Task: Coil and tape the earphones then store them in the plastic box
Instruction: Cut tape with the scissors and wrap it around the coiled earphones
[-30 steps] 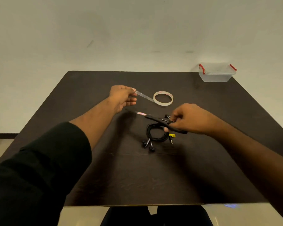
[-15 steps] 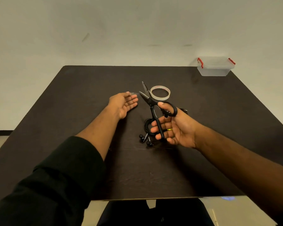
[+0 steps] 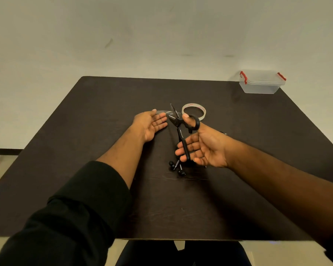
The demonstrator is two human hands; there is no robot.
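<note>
The black earphones (image 3: 176, 167) lie coiled on the dark table (image 3: 85, 150), mostly hidden under my right hand; two earbuds stick out toward me. My right hand (image 3: 204, 148) holds black scissors (image 3: 181, 135) upright, thumb through one loop and fingers round the other handle. The blades are apart at a clear tape strip (image 3: 164, 112). That strip runs from the tape roll (image 3: 202, 112) to my left hand (image 3: 152, 124), which is palm up and pinches the strip's end at the thumb tip. The clear plastic box (image 3: 261, 87), with red clips and its lid on, stands at the far right corner.
The table's near edge runs just in front of my lap. A pale wall stands behind the table. The plastic box sits close to the table's far right edge.
My right hand lifted the scissors off the earphones, turned palm up and brought the parted blades to the tape strip. My left hand rolled palm up, still holding the tape end.
</note>
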